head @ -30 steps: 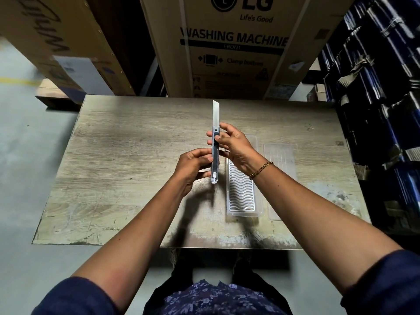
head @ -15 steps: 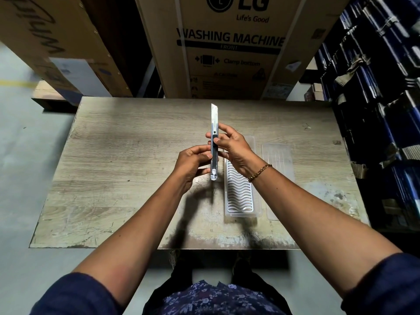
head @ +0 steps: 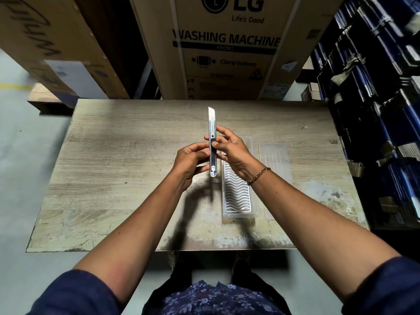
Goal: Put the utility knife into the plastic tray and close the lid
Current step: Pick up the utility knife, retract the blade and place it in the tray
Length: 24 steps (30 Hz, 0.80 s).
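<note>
Both hands hold the utility knife upright above the table: the left hand pinches the lower handle and the right hand has its thumb on the dark slider, the grip of each closed on the knife. Compared with a second ago, less of the blade shows, so it seems to be retracting. The open plastic tray lies just right of the hands, its lid flat beside it, so placing and closing remain undone.
</note>
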### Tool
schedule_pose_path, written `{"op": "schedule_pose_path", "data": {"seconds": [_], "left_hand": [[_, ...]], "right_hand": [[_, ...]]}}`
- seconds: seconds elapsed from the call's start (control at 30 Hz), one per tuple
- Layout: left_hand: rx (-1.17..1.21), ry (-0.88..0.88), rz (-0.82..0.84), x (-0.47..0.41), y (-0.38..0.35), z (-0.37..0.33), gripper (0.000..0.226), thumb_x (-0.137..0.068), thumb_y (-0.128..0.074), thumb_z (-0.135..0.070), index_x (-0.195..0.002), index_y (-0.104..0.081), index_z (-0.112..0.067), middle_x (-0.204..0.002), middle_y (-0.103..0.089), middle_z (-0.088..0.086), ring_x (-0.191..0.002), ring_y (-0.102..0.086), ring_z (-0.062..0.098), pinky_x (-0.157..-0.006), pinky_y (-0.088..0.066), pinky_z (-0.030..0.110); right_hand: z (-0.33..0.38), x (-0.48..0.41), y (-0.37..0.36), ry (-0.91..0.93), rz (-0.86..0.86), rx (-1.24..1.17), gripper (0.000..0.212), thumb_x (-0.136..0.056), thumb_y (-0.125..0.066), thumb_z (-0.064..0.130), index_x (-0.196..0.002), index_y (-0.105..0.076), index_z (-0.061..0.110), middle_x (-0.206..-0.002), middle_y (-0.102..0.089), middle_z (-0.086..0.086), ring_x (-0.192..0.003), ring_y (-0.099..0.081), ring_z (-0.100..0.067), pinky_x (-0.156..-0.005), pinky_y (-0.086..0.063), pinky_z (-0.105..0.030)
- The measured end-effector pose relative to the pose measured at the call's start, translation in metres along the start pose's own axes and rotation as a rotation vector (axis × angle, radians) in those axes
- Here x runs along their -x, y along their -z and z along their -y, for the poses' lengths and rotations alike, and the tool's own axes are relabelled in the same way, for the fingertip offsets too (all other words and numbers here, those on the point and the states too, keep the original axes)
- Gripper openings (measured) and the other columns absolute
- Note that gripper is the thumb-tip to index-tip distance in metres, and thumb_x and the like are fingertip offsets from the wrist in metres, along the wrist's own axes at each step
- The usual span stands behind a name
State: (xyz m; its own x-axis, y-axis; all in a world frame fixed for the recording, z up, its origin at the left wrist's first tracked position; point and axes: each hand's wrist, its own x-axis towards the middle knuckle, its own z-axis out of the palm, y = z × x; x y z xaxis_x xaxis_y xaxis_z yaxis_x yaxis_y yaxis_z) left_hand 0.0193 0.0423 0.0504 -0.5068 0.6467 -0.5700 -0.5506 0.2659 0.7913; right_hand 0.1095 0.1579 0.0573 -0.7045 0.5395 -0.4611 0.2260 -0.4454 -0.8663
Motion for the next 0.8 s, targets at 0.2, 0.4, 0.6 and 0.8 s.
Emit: {"op": "schedule_pose_path", "data": {"seconds": [0.2, 0.4, 0.6, 0.8], "left_hand": [[0.03, 0.01, -0.002, -0.002, -0.001, -0.002, 0.027, -0.093, -0.061, 0.0, -0.113, -0.074, -0.014, -0.088, -0.075, 0.0, -0.075, -0.074, 0.007, -0.064, -0.06, 0.026], [0.063, 0.007, -0.005, -0.001, -0.004, -0.005, 0.031, -0.093, -0.059, 0.002, -0.119, -0.071, -0.008, -0.092, -0.077, 0.0, -0.077, -0.076, 0.009, -0.062, -0.059, 0.025], [0.09, 0.0, -0.024, -0.003, -0.006, -0.008, 0.031, -0.093, -0.059, 0.003, -0.12, -0.071, -0.006, -0.093, -0.077, 0.002, -0.076, -0.076, 0.01, -0.061, -0.06, 0.026], [0.095, -0.026, -0.049, -0.005, -0.007, -0.012, 0.031, -0.093, -0.057, 0.005, -0.118, -0.071, -0.006, -0.089, -0.077, 0.003, -0.075, -0.076, 0.011, -0.06, -0.061, 0.026]], "right_hand": [[-0.001, 0.002, 0.001, 0.006, 0.002, 0.012, 0.057, -0.094, -0.051, -0.011, -0.144, -0.05, 0.016, -0.125, -0.069, -0.009, -0.107, -0.067, -0.015, -0.088, -0.056, -0.03], [-0.004, 0.007, 0.001, 0.005, 0.014, 0.008, 0.058, -0.094, -0.051, -0.012, -0.144, -0.051, 0.018, -0.115, -0.068, 0.0, -0.102, -0.065, -0.011, -0.077, -0.055, -0.025], [-0.007, 0.01, 0.002, -0.005, 0.025, 0.012, 0.058, -0.095, -0.051, -0.011, -0.145, -0.05, 0.017, -0.122, -0.067, -0.002, -0.1, -0.066, -0.01, -0.075, -0.056, -0.023], [-0.007, 0.013, 0.002, -0.01, 0.031, 0.024, 0.058, -0.094, -0.052, -0.01, -0.144, -0.051, 0.019, -0.123, -0.068, -0.002, -0.098, -0.067, -0.01, -0.072, -0.056, -0.023]]}}
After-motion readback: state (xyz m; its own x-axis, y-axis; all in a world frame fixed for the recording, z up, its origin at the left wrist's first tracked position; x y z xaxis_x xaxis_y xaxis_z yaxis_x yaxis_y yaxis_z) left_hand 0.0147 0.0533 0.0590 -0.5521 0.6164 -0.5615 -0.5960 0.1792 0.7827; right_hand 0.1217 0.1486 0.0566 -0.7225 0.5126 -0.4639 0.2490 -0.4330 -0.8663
